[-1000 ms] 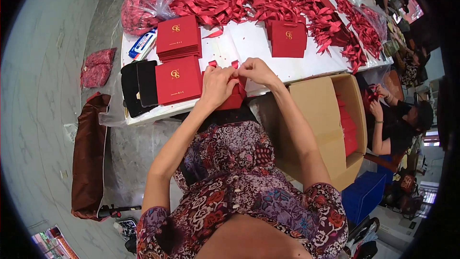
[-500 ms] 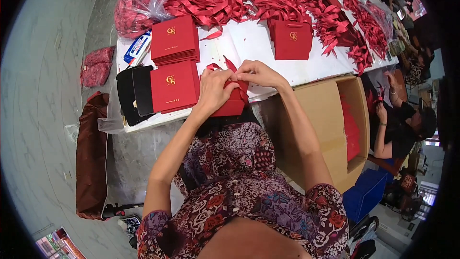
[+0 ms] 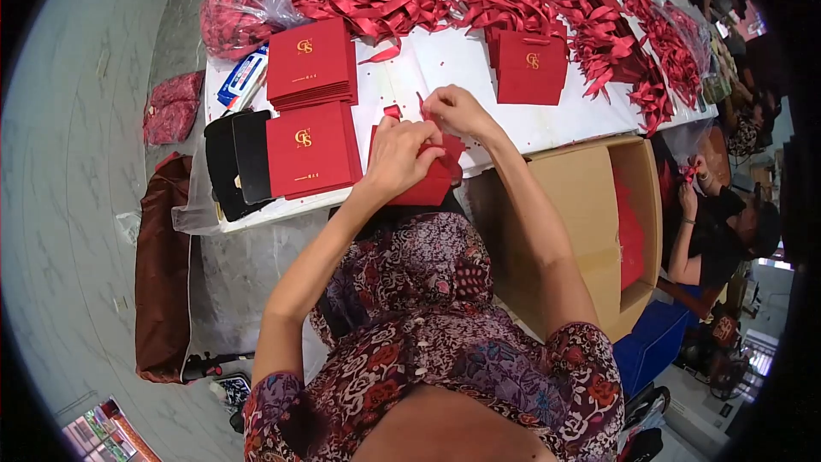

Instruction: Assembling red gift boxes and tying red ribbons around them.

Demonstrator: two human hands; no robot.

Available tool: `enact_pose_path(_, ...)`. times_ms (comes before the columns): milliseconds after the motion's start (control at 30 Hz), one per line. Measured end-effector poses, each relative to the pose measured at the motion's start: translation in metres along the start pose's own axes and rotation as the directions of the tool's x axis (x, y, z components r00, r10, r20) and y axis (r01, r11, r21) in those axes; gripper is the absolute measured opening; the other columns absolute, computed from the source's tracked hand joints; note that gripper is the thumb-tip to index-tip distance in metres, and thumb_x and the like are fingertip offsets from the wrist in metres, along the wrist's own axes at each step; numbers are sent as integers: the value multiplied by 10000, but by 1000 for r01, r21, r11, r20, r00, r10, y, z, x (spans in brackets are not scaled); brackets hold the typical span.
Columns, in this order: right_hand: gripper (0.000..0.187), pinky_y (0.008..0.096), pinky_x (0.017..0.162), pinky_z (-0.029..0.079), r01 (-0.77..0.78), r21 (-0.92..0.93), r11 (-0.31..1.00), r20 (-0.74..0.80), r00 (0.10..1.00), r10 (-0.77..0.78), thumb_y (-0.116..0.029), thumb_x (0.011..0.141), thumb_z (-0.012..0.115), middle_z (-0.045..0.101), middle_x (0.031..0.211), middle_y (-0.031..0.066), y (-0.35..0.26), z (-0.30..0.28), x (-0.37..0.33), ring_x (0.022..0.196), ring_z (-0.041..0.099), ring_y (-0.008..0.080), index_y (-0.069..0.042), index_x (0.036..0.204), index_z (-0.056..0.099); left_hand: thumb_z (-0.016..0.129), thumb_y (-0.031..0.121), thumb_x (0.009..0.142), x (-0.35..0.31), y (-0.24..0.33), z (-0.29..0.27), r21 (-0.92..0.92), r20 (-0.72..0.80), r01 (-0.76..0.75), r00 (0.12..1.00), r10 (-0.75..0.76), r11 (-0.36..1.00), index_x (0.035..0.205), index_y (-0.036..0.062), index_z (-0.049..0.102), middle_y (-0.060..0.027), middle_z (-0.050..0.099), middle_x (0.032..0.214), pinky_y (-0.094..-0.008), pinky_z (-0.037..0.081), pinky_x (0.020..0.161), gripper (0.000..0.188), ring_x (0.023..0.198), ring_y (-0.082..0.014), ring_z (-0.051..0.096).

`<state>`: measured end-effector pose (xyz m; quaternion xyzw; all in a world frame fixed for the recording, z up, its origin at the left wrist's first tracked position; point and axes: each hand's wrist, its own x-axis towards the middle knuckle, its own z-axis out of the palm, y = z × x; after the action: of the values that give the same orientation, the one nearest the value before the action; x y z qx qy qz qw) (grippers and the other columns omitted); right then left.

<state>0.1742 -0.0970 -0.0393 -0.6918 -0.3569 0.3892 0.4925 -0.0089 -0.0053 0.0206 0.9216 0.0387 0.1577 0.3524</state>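
Table: covered in white.
Bag: clasped beneath left hand.
Right hand: ribbon is pinched.
Stack: gold lettering is printed.

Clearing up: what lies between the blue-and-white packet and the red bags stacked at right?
In the head view: the farther red stack, a loose ribbon end, then white tabletop.
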Motion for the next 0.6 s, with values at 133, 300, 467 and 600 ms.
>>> enact_pose_path(133, 232, 283, 717, 500, 139, -213, 967, -324, 924, -204, -226, 904, 656, 687, 848, 92, 8, -4, -7, 790, 627, 147, -19, 985, 723, 765, 190, 799, 7, -6, 2, -5, -111, 44, 993, -45, 999, 843, 81, 653, -56, 693, 766, -356, 386, 784, 162, 718, -232, 627)
enact_pose_path(300, 236, 241, 676, 461, -2, -155, 988, -142, 990, -20, -251, 925, 686, 670, 873, 30, -8, -25, -60, 782, 568, 72, -16, 920, 674, 780, 172, 787, 14, -26, -3, -84, -207, 113, 970, -128, 990, 847, 42, 657, -97, 680, 705, -347, 482, 588, 189, 646, -240, 679)
enact_pose_path(467, 368, 311, 527, 418, 4, -460, 888, 125, 990, 60, -336, 861, 742, 592, 590, 31, -29, -12, -86, 508, 502, 126, -25, 691, 645, 770, 200, 803, 24, -36, -6, 54, -192, 215, 960, -202, 975, 884, 77, 673, -82, 696, 783, -373, 477, 707, 176, 763, -256, 673)
enact_pose_path(600, 337, 259, 506, 380, -92, -30, 995, -2, 996, 92, -301, 899, 719, 594, 610, -20, -30, -3, -75, 532, 485, 59, -33, 711, 641, 720, 223, 854, 23, -31, 7, 280, -351, 98, 936, 7, 955, 1012, 98, 659, -93, 688, 932, -401, 420, 843, 211, 920, -280, 613)
